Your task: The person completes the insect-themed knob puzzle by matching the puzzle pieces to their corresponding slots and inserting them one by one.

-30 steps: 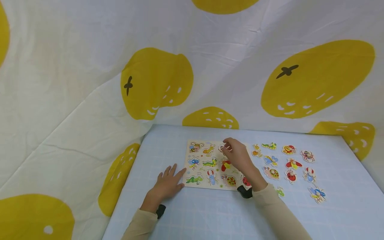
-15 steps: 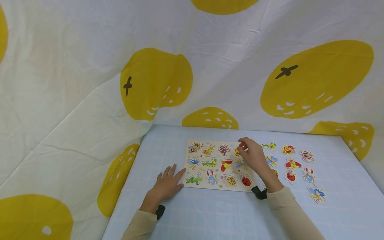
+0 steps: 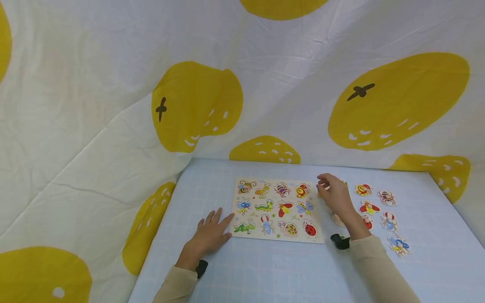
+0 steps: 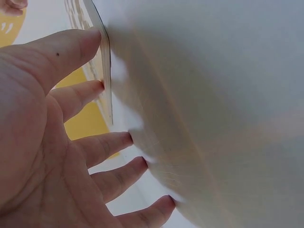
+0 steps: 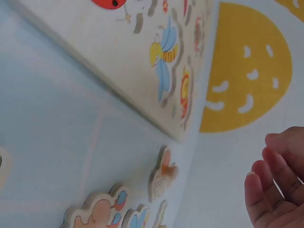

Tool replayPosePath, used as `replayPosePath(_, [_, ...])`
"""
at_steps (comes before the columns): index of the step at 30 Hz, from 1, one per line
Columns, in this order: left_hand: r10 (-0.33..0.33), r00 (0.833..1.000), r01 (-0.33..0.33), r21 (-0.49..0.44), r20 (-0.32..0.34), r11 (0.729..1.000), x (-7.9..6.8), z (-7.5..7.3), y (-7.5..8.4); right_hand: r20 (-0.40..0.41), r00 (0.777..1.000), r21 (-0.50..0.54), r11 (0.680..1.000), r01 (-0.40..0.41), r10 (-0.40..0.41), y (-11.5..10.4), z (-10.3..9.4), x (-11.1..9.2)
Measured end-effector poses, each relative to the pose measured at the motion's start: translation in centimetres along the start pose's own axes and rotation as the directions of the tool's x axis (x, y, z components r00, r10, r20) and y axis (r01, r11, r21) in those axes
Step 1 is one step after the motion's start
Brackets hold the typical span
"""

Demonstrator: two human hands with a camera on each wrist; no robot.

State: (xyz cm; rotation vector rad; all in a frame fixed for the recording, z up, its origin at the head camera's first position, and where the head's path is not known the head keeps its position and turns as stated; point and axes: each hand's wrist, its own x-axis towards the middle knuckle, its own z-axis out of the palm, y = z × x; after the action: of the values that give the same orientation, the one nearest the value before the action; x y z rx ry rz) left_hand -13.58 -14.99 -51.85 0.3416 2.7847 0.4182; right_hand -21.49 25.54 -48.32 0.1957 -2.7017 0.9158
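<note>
A pale wooden puzzle board (image 3: 272, 198) with rows of printed insects lies flat on the table. My left hand (image 3: 210, 233) rests spread at its left edge; in the left wrist view the thumb (image 4: 78, 45) and forefinger touch the board's rim (image 4: 106, 61). Just beyond the board's right edge hovers my right hand (image 3: 336, 197), fingers loosely bent and holding nothing. Below it lies an orange insect piece (image 3: 321, 193), mostly hidden in the head view; the right wrist view shows this piece with a peg (image 5: 162, 178), apart from the fingers (image 5: 256, 194).
Several loose insect pieces lie right of the board: a red butterfly (image 3: 363, 190), a dark beetle (image 3: 386, 198), a stag beetle (image 3: 389, 221) and a blue insect (image 3: 398, 245). A white cloth with yellow fruit prints (image 3: 273, 149) hangs behind the pale blue table (image 3: 265, 273).
My right hand has moved rightward, from over the board's top row to past its right edge, uncovering the right-hand pictures. My left hand has stayed still.
</note>
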Motion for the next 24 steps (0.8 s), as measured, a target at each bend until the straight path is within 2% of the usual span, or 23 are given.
replayPosePath(6, [-0.003, 1.0, 0.004, -0.006, 0.01, 1.0, -0.1, -0.1, 0.0, 0.07, 0.996, 0.01, 0.998, -0.064, 0.063, 2.1, 0.0, 0.5])
replayPosePath(13, [0.0, 1.0, 0.0, -0.016, 0.007, 1.0, -0.2, -0.2, 0.1, 0.194, 0.963, -0.011, 0.982, -0.186, 0.185, 4.1, 0.0, 1.3])
replayPosePath(21, [-0.006, 1.0, 0.006, -0.012, 0.007, 1.0, -0.1, -0.1, 0.1, 0.269, 0.936, -0.02, 0.973, -0.232, 0.228, 5.6, 0.5, 1.8])
replayPosePath(24, [-0.004, 1.0, 0.004, -0.009, 0.005, 1.0, -0.1, 0.0, 0.1, 0.291, 0.93, -0.026, 0.974, -0.226, 0.223, 6.1, 0.8, 2.0])
